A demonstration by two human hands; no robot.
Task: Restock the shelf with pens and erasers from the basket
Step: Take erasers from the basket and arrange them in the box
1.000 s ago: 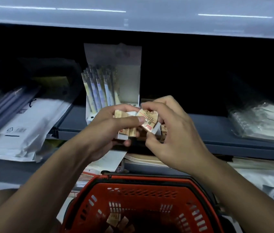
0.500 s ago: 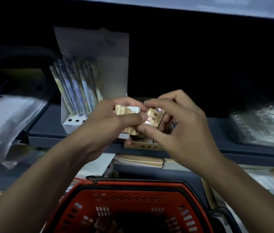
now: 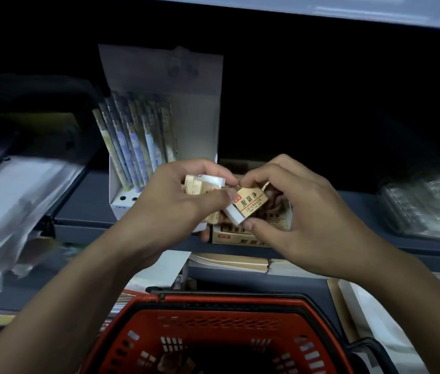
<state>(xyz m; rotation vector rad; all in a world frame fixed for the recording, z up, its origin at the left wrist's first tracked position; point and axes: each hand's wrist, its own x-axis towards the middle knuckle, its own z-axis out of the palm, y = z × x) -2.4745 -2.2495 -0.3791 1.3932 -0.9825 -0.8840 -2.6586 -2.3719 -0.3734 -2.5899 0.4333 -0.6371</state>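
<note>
The eraser (image 3: 248, 205) I am handling is a small white block in a tan paper sleeve printed with dark characters and "4B ERASER", its white end poking out toward my left. I am pinching it with my right hand (image 3: 308, 211), thumb under it and curled fingers (image 3: 256, 175) over the top, just above the open eraser box (image 3: 240, 236) sitting at the front edge of the shelf (image 3: 375, 201). My left hand (image 3: 178, 209) is gripping a small stack of erasers (image 3: 200, 184), fingers wrapped tight round them, thumb tip touching the single one. The pens (image 3: 135, 147) are standing in their white display box (image 3: 192, 117) just behind my left hand. The red basket (image 3: 213, 319) is sitting below, a few erasers in its bottom. Compared with half a second ago, the single eraser is turning its printed face up toward me and sitting lower, closer to the box.
</note>
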